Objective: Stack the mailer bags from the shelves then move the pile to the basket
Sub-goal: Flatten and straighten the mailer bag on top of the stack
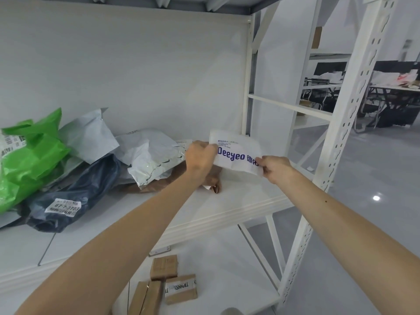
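Several mailer bags (75,178) crowd beside the white mailer (236,142).

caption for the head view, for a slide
Left hand and right hand grip a white Deeyeo mailer bag over the shelf.

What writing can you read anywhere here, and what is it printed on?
"Deeyeo", then Chinese characters partly hidden: white mailer bag.
"67-7-3703": label on the dark blue bag; line beneath blurred.
Roughly "TR0001", upside down: tape on a cardboard box.
Labels on the green bag, mailer's small print: too blurred.
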